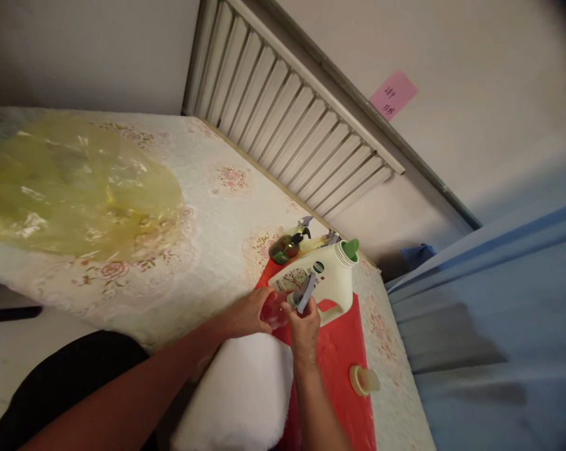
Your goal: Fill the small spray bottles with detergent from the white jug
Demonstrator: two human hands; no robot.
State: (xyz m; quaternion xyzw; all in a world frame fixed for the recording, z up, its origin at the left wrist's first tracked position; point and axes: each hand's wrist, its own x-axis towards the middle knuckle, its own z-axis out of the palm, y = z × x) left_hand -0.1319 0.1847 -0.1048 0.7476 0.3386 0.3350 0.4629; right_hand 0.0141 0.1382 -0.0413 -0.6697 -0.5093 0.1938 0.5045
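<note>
My left hand (249, 312) is wrapped round the clear body of a spray bottle (276, 311), which stands over a red sheet (341, 351). At its neck, the fingers of my right hand (304, 322) are closed on the grey spray head (306, 292). Right behind the bottle is a large white detergent jug (330, 275), its mouth uncapped and showing a green spout (351, 249). A dark green pump bottle (285, 248) stands beside the jug. The jug's pale cap (363, 380) lies to the right of my right arm.
A crumpled yellow plastic bag (80, 188) covers the left of the flowered tablecloth (217, 232). More bottles with grey spray heads (330, 238) are partly hidden behind the jug. Beyond the table are a radiator (283, 106) and a blue curtain (499, 326). A white fluffy thing (238, 394) sits nearest me.
</note>
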